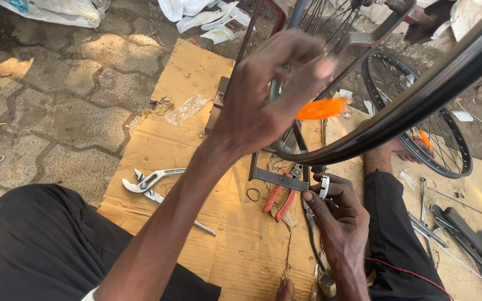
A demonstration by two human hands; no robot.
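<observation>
My left hand [271, 92] reaches up and forward, its fingers closed around the spokes and inner rim of a black bicycle wheel [419, 95] that arcs across the upper right. An orange spoke reflector [322, 108] sits just right of that hand. Lower down, my right hand [336, 214] pinches a small silver metal part [323, 187] between thumb and fingers, just under the wheel's rim. A thin dark cable [312, 237] runs down past it. Red-handled pliers [279, 200] lie on the cardboard [241, 251], just left of the right hand.
Silver slip-joint pliers [147, 181] lie on the cardboard's left side beside my left knee [46, 239]. A second spoked wheel [447, 142] lies at the right. Several wrenches and rods [453, 228] lie at the far right. A metal frame [277, 178] stands under the wheel. Paving stones [57, 111] lie to the left.
</observation>
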